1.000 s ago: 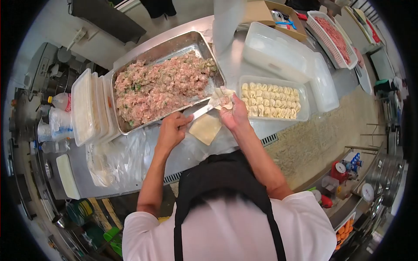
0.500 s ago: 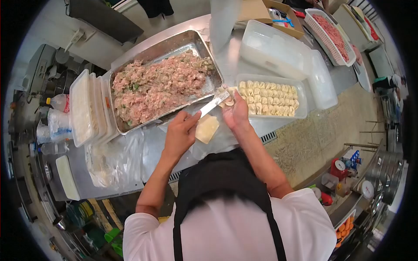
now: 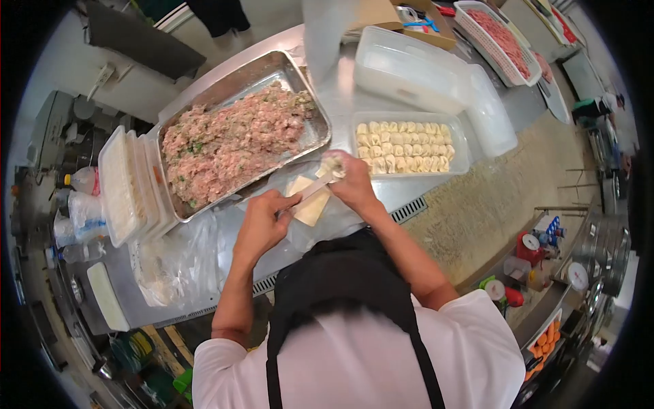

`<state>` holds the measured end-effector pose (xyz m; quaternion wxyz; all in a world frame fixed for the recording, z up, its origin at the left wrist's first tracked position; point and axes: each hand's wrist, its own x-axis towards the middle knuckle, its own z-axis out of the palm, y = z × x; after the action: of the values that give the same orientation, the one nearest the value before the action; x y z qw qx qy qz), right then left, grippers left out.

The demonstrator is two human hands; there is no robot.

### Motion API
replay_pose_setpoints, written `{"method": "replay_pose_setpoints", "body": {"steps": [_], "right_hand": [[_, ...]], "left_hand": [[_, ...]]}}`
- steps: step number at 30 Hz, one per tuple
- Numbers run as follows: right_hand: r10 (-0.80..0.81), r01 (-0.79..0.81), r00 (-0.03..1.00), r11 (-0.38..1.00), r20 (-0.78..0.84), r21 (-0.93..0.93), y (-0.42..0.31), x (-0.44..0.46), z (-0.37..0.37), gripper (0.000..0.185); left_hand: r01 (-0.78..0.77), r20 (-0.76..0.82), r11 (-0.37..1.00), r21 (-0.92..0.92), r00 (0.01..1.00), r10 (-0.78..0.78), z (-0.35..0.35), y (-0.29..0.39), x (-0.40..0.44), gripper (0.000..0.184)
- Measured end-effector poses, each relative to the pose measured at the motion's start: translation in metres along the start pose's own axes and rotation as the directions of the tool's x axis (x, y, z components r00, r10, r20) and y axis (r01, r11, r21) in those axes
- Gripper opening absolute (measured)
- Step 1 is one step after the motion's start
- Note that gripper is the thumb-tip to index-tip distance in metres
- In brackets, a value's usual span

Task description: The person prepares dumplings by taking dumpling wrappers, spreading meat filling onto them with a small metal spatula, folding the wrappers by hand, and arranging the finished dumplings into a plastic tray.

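Observation:
My left hand (image 3: 262,221) is closed around a narrow flat spatula (image 3: 315,188), whose blade runs across to the other hand. My right hand (image 3: 353,183) is closed on a partly folded dumpling (image 3: 333,165), its pale wrapper gathered in the fingers; the spatula tip is at the dumpling. Beneath the blade lies a stack of pale dough wrappers (image 3: 313,210). Just beyond my hands, a large metal tray (image 3: 320,142) holds pink minced filling (image 3: 238,136) with green bits. To the right, finished dumplings (image 3: 403,146) stand in rows in a clear plastic container (image 3: 462,160).
Empty translucent containers (image 3: 415,68) stand behind the dumplings. Stacked lidded boxes (image 3: 122,191) and crumpled plastic bags (image 3: 170,266) are at left. A white basket of meat (image 3: 501,44) sits far right. The metal table's front edge runs close to my apron (image 3: 340,279).
My right hand has turned over, bringing its wrapper from open in the palm to gathered in the fingers. Both hands appear lower and further left, and the whole view has shifted slightly.

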<state>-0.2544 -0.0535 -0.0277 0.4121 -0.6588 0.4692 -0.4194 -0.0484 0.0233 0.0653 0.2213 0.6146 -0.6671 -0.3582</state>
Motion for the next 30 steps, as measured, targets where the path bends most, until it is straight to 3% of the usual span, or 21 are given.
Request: {"method": "replay_pose_setpoints", "body": {"steps": [2,3,4,6,7,9,11,13,14,16,17,19,23,26,28,30], "right_hand": [[-0.144,0.146,0.989,0.985,0.03,-0.094,0.018,-0.001,-0.004,0.027],[-0.122,0.126,0.992,0.983,0.042,-0.131,0.02,0.001,-0.012,0.015],[-0.111,0.114,0.993,0.982,0.031,-0.148,0.018,0.001,-0.024,0.015],[0.084,-0.105,0.989,0.979,-0.123,-0.176,0.017,0.002,-0.054,0.025],[-0.027,-0.057,0.954,0.961,-0.298,-0.27,0.025,0.004,-0.067,0.035],[0.151,-0.223,0.926,0.958,-0.347,-0.179,0.035,0.001,-0.12,0.038],[0.09,-0.216,0.907,0.938,-0.411,-0.271,0.043,0.003,-0.168,0.04],[0.061,-0.247,0.929,0.837,-0.366,-0.488,0.032,0.003,-0.203,0.042],[0.062,-0.249,0.929,0.834,-0.365,-0.493,0.038,0.003,-0.22,0.042],[0.245,-0.373,0.928,0.607,-0.281,-0.702,0.058,0.001,-0.247,0.034],[0.245,-0.374,0.927,0.603,-0.283,-0.705,0.067,-0.003,-0.256,0.034],[0.186,-0.172,0.978,0.484,-0.092,-0.858,0.079,-0.006,-0.262,0.022],[0.071,-0.173,0.985,0.539,-0.16,-0.824,0.107,-0.009,-0.259,0.025],[0.088,-0.234,0.972,0.484,-0.219,-0.843,0.132,-0.009,-0.261,0.024],[0.22,-0.335,0.939,0.433,-0.263,-0.837,0.137,-0.008,-0.256,0.022],[0.188,-0.307,0.95,0.41,-0.249,-0.859,0.138,-0.014,-0.261,0.025]], "left_hand": [[-0.049,-0.017,0.999,0.009,0.999,0.049,-0.008,-0.004,-0.003,0.038],[-0.032,-0.069,0.998,-0.056,0.997,0.028,-0.012,-0.007,-0.006,0.039],[-0.088,-0.147,0.993,-0.072,0.986,0.077,-0.016,-0.01,-0.008,0.038],[-0.151,-0.222,0.984,-0.096,0.967,0.127,-0.024,-0.016,-0.009,0.038],[-0.106,-0.234,0.987,-0.117,0.969,0.077,-0.028,-0.018,-0.011,0.038],[-0.03,-0.223,0.992,-0.126,0.975,0.001,-0.035,-0.02,-0.013,0.037],[-0.012,-0.228,0.994,-0.111,0.974,-0.014,-0.036,-0.023,-0.014,0.038],[0.007,-0.233,0.995,-0.096,0.972,-0.029,-0.036,-0.027,-0.014,0.038],[-0.005,-0.229,0.997,-0.083,0.973,-0.014,-0.036,-0.03,-0.013,0.038],[-0.02,-0.22,0.997,-0.075,0.975,0.004,-0.033,-0.031,-0.012,0.039],[-0.015,-0.22,0.997,-0.082,0.975,-0.004,-0.033,-0.03,-0.011,0.039],[-0.009,-0.222,0.996,-0.09,0.975,-0.011,-0.033,-0.026,-0.01,0.039],[0.024,-0.209,0.998,-0.055,0.977,-0.035,-0.036,-0.022,-0.01,0.04],[0.033,-0.207,0.996,-0.078,0.977,-0.049,-0.038,-0.03,-0.013,0.04],[0.048,-0.212,0.994,-0.102,0.975,-0.069,-0.039,-0.037,-0.014,0.04],[0.101,-0.195,0.995,0.002,0.976,-0.098,-0.042,-0.045,-0.016,0.039]]}}
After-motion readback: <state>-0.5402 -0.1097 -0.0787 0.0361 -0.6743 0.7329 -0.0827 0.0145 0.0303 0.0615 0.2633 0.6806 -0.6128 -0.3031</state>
